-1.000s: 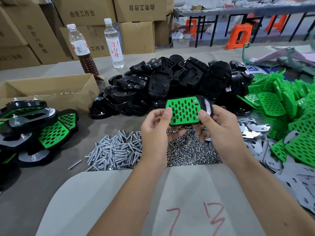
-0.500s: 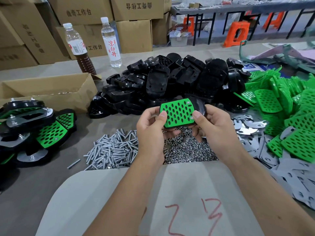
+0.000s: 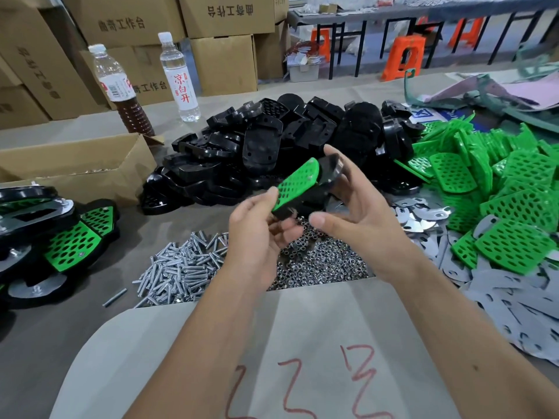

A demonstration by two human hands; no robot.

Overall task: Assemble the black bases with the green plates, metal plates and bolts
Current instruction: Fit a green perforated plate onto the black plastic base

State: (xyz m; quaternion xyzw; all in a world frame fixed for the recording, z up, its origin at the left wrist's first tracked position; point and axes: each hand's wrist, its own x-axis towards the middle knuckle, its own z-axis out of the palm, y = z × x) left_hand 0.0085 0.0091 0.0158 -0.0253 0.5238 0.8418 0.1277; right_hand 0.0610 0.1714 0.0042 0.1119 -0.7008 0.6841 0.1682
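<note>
The black base (image 3: 325, 176) with a green plate (image 3: 298, 184) on it tilts above the nuts (image 3: 320, 264) — left hand (image 3: 257, 237) pinching its lower end, right hand (image 3: 357, 213) cupping the far end, thumb free. A bottle (image 3: 178, 77) reads "凉白开"; the paper (image 3: 272, 358) bears red scrawl.

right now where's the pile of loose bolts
In the head view, the pile of bolts lies on the table left of centre, just left of the nuts, below the black bases.
</note>
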